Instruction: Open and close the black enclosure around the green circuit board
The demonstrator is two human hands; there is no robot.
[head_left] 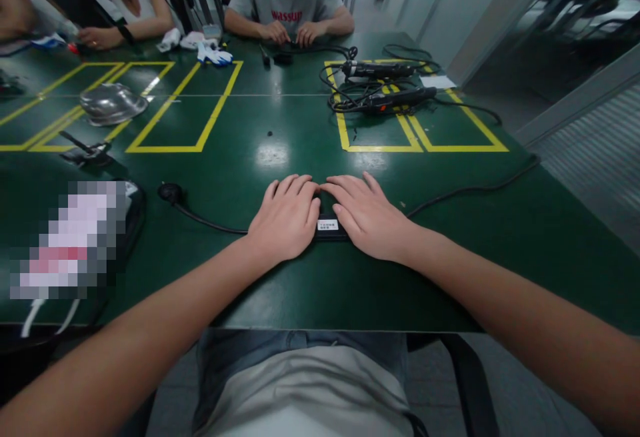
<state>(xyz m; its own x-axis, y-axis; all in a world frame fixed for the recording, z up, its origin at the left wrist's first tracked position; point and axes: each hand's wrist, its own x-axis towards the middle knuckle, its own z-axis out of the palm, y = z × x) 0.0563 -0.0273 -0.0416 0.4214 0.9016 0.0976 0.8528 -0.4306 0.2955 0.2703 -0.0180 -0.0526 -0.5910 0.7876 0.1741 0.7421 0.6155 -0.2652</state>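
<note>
A black power adapter (pixel 330 236) with a white printed label lies on the green table in front of me, mostly covered by my hands. My left hand (pixel 287 217) rests palm down over its left part, fingers stretched forward. Over the right part lies my right hand (pixel 367 214), also palm down with its fingers extended and slightly spread. The index fingertips of both hands nearly meet above the label. A black cord (pixel 213 225) runs left from under my left hand to a plug (pixel 171 192). Another cable (pixel 465 190) leads right to the table's edge.
Two black corded tools (pixel 395 98) with tangled cables lie at the back right. A metal bowl (pixel 113 102) and a small metal piece (pixel 87 149) sit left. A blurred-out phone-like object (pixel 75 237) is near left. White-blue gloves (pixel 215 54) lie far back; people sit across the table (pixel 280 297).
</note>
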